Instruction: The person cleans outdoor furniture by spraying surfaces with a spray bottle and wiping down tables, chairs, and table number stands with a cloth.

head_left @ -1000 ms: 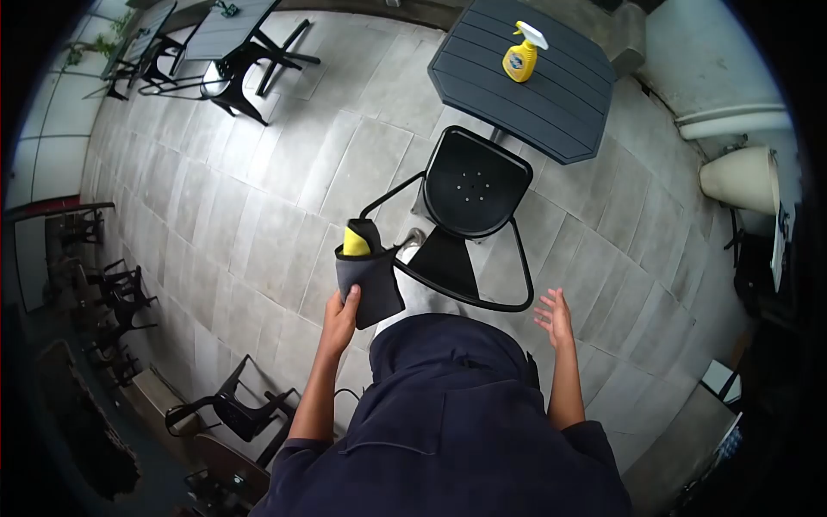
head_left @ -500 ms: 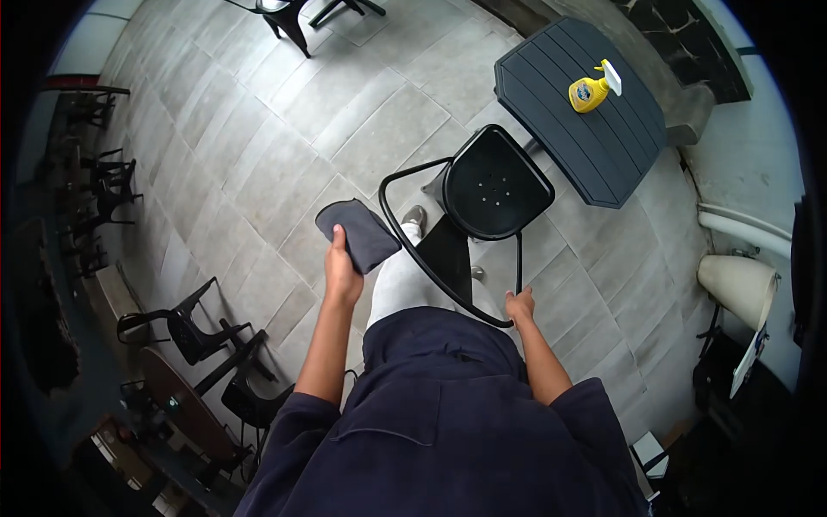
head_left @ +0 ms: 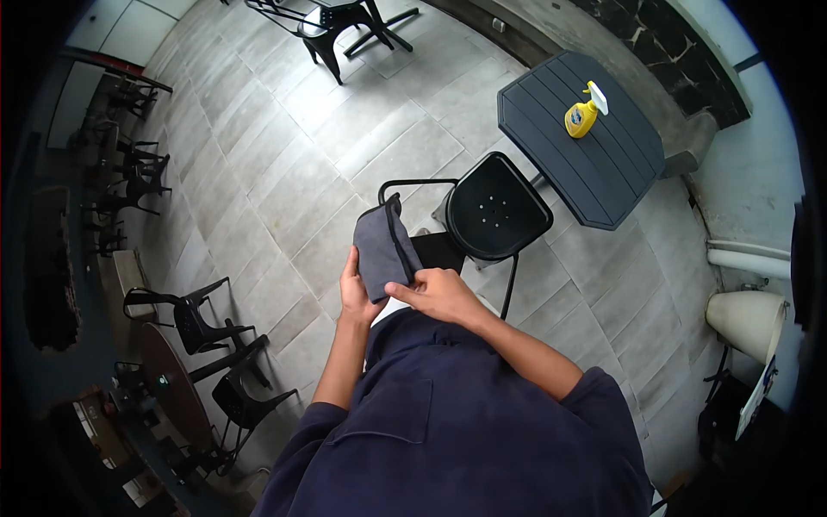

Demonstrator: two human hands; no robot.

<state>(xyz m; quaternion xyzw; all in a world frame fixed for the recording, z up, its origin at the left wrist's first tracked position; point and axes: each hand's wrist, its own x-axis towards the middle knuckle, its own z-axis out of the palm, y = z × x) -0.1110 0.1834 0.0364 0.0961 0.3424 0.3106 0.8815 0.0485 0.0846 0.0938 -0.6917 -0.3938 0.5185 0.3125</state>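
Observation:
A folded grey cloth (head_left: 383, 250) with a dark edge is held in front of my body. My left hand (head_left: 357, 289) grips it from the left and below, thumb along its side. At its lower right corner, my right hand (head_left: 439, 295) pinches the cloth between thumb and fingers. Just beyond the hands stands a black metal chair (head_left: 498, 207) with small holes in its round seat; the cloth and my hands hide part of its frame.
A dark slatted table (head_left: 594, 164) stands at the upper right, bearing a yellow spray bottle (head_left: 581, 119) with a white trigger. Black chairs (head_left: 198, 323) and a round brown table (head_left: 168, 379) are at the lower left. Another black chair (head_left: 336, 21) stands at the top.
My right hand has let go of the chair's frame and moved left onto the cloth. My left hand has brought the cloth right, in front of the chair. The view has shifted slightly.

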